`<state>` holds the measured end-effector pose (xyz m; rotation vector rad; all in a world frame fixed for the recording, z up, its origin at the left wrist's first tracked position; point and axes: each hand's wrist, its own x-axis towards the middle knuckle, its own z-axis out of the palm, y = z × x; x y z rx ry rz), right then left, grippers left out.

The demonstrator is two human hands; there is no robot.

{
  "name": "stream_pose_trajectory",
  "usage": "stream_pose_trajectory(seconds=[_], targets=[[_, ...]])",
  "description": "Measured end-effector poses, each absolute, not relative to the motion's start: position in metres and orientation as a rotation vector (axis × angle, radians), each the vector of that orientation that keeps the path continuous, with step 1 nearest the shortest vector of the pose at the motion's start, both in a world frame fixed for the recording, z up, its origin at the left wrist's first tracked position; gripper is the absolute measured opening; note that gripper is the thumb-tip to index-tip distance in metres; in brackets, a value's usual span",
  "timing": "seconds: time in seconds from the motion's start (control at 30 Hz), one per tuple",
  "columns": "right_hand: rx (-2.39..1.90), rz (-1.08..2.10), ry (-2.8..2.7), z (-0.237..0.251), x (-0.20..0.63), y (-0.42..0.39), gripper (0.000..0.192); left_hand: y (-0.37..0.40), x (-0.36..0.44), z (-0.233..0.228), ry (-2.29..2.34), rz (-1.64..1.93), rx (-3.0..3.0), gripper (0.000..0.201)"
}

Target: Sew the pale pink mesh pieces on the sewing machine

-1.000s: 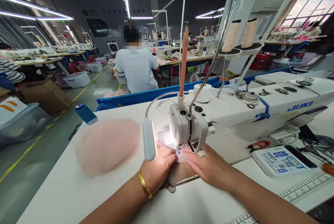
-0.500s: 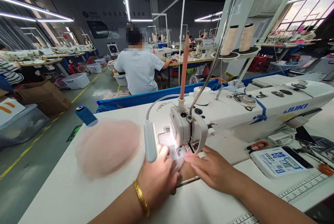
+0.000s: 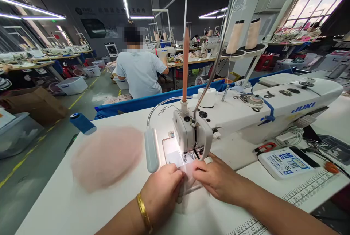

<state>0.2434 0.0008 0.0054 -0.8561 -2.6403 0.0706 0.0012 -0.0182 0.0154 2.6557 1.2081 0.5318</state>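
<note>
From the head camera, we have both hands at the needle end of the sewing machine [image 3: 246, 112]. Our left hand [image 3: 162, 191], curled loosely with a gold bangle [image 3: 144, 213] at the wrist, pinches the near left edge of a small pale fabric piece [image 3: 188, 178]. Our right hand [image 3: 216, 178] lies flatter, fingers half bent, fingertips pressing the same piece from the right. The fabric sits on the machine bed just in front of the presser foot [image 3: 191, 153], lit by the lamp [image 3: 151, 150]. A pink pile [image 3: 106, 156] lies well to the left on the table [image 3: 62, 205]; a blue spool [image 3: 82, 123] stands at the far edge. A person in a pale shirt [image 3: 140, 72] sits with their back to us at another bench.

To do this well, we judge the edges should be kept aligned and flat, both hands holding even tension, with fingertips clear of the needle.

Against half a second ago, our left hand has drawn back from under the lamp toward us, and the fabric has come with it, out from under the foot.
</note>
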Motion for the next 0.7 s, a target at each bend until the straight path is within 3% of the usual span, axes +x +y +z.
stream_pose_trajectory(seconds=[0.23,0.57,0.7], targets=[[-0.855,0.044,-2.676,0.006,0.246,0.002,0.020,-0.022,0.010,0.007,1.057,0.754,2.738,0.028],[-0.928,0.026,-2.624,0.000,0.247,0.004,0.019,-0.022,0.012,0.004,1.141,0.753,2.776,0.026],[-0.951,-0.005,-2.554,-0.004,0.246,0.009,0.028,-0.017,0.012,0.006,1.176,0.718,2.797,0.025]])
